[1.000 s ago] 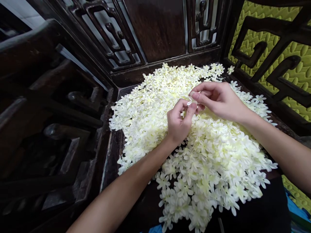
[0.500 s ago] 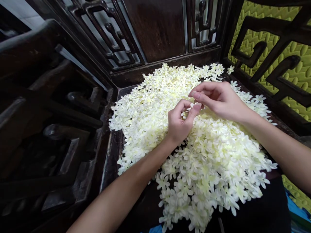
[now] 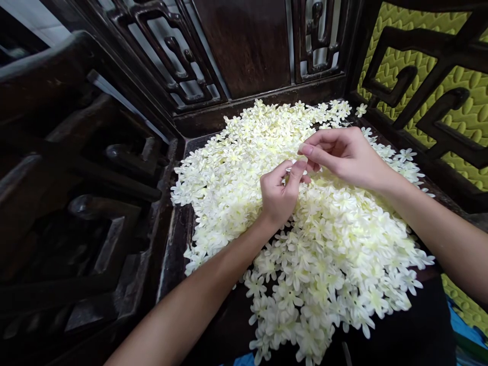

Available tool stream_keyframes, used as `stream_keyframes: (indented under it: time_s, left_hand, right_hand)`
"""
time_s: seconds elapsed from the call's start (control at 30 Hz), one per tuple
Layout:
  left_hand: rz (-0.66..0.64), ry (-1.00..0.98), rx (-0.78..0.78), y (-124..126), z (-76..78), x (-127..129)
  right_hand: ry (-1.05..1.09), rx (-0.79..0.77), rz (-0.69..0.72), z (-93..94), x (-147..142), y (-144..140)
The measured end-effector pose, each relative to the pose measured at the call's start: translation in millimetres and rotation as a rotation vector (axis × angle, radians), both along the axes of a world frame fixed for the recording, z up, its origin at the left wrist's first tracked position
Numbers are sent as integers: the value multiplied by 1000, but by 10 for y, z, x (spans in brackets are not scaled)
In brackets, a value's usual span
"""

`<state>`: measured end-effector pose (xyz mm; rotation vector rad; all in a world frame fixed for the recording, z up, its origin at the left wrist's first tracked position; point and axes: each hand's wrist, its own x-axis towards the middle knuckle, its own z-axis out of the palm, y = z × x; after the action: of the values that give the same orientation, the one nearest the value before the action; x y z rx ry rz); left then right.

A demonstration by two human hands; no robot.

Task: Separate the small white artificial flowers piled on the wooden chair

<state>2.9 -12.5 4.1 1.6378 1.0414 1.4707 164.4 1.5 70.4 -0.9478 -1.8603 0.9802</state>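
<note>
A broad heap of small white artificial flowers (image 3: 343, 239) with pale yellow centres covers the dark wooden seat. Above its middle, my left hand (image 3: 281, 190) pinches a white flower (image 3: 294, 168) between thumb and forefinger; most of that flower is hidden by the thumb. My right hand (image 3: 341, 155) is just to the right and slightly higher, its thumb and forefinger pressed together. Whatever lies between those right fingertips is too small to make out. The two sets of fingertips are close to each other.
Dark carved wood surrounds the flowers: a backrest panel (image 3: 244, 48) behind, an openwork armrest (image 3: 114, 213) on the left and another lattice (image 3: 404, 66) on the right. Beyond the right lattice shows a yellow-green quilted surface (image 3: 457, 122). Some blossoms hang over the near side.
My left hand has shifted slightly left with its flower, widening the gap to the right fingertips. My right hand has barely moved. The heap looks the same.
</note>
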Motion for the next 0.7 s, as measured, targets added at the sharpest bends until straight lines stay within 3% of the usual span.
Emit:
stream_keyframes:
  time_s: [0.7]
  left_hand:
    - [-19, 22, -1, 5, 20, 6]
  right_hand:
    - [15, -40, 37, -3, 0, -3]
